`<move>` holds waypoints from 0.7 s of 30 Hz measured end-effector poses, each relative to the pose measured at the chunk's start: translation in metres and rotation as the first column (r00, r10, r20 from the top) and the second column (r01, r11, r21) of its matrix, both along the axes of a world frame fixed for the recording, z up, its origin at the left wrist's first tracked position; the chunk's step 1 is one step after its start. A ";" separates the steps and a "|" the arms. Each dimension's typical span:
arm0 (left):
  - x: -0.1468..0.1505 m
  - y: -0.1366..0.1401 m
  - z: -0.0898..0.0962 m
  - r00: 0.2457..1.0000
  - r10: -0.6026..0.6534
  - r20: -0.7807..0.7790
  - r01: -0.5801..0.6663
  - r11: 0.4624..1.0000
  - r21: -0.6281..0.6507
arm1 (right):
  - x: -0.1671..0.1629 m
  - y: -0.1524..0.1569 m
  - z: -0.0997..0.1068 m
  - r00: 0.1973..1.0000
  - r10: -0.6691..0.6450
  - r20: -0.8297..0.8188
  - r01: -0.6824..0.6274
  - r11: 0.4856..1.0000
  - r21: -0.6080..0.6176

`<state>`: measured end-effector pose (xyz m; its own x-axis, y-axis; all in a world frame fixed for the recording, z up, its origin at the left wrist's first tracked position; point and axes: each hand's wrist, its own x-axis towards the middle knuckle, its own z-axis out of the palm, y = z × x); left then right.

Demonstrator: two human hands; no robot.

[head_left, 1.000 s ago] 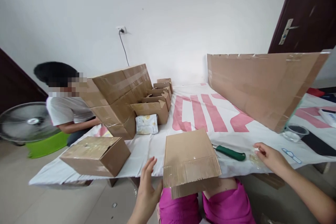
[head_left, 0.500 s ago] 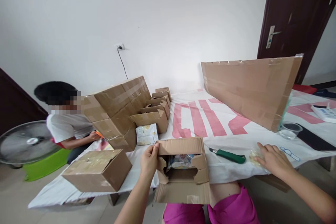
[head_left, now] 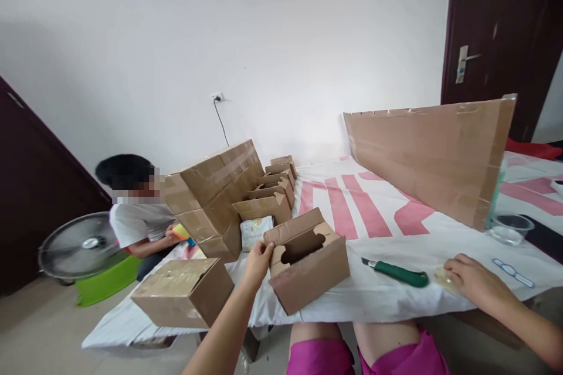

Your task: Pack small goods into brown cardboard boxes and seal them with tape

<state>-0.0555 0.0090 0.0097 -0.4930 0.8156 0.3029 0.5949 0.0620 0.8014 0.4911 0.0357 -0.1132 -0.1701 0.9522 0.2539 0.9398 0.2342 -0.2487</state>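
My left hand grips the left edge of an open cardboard box, fingers closed on its raised flap. The box stands near the front edge of the cloth-covered table, turned at an angle; its inside is mostly dark. To the right, my right hand has its fingers closed on a small crumpled, yellowish see-through piece lying on the cloth. Between the hands lies a green utility knife with its blade end to the left. Behind my left hand leans a white printed packet.
A closed carton sits at front left. Stacked cartons and a row of open boxes stand behind it. A tall cardboard panel, a clear cup and a blue-white strip are rightward. Another person sits left.
The open box has tipped up from facing my lap and swung round onto the table. My right hand's fingers have drawn in on the yellowish piece. The whole view has shifted slightly.
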 end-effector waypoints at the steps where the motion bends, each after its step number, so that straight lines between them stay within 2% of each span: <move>1: -0.002 -0.004 -0.007 1.000 0.002 0.026 -0.003 0.999 0.034 | 0.003 0.003 -0.002 1.000 0.002 -0.011 -0.001 0.998 0.067; 4: -0.005 -0.024 -0.019 0.997 0.039 0.073 -0.052 0.982 0.180 | 0.005 0.008 -0.001 0.999 0.006 -0.052 0.008 0.968 0.252; 7: 0.000 -0.056 -0.020 0.998 0.001 0.056 -0.020 0.940 0.340 | -0.010 0.007 0.008 0.992 0.069 -0.110 -0.031 0.950 0.310; 8: 0.003 -0.068 -0.018 0.997 -0.069 0.021 0.055 0.921 0.386 | -0.018 0.006 0.012 0.987 0.097 -0.127 -0.053 0.948 0.314; 10: 0.010 -0.086 -0.015 0.955 -0.287 -0.078 0.294 0.867 0.403 | -0.039 0.003 0.024 0.974 0.166 -0.155 -0.109 0.941 0.321; 12: 0.018 -0.093 -0.014 0.870 -0.483 -0.097 0.486 0.810 0.327 | -0.065 -0.001 0.040 0.951 0.252 -0.180 -0.180 0.922 0.342; 13: 0.021 -0.092 -0.014 0.853 -0.519 -0.052 0.511 0.810 0.289 | -0.080 -0.004 0.049 0.933 0.306 -0.188 -0.226 0.908 0.354; 17: 0.025 -0.069 -0.023 0.894 -0.382 0.232 0.317 0.908 0.273 | -0.137 -0.017 0.079 0.838 0.513 -0.186 -0.417 0.822 0.387; 21: 0.026 -0.055 -0.034 0.883 -0.357 0.304 0.266 0.915 0.302 | -0.177 -0.030 0.091 0.757 0.632 -0.164 -0.537 0.745 0.396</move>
<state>-0.0299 -0.0459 -0.0243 -0.3352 0.8662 0.3706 0.2326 -0.3051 0.9235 0.3143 0.0060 -0.0217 -0.5451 0.5477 0.6347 0.4932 0.8217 -0.2856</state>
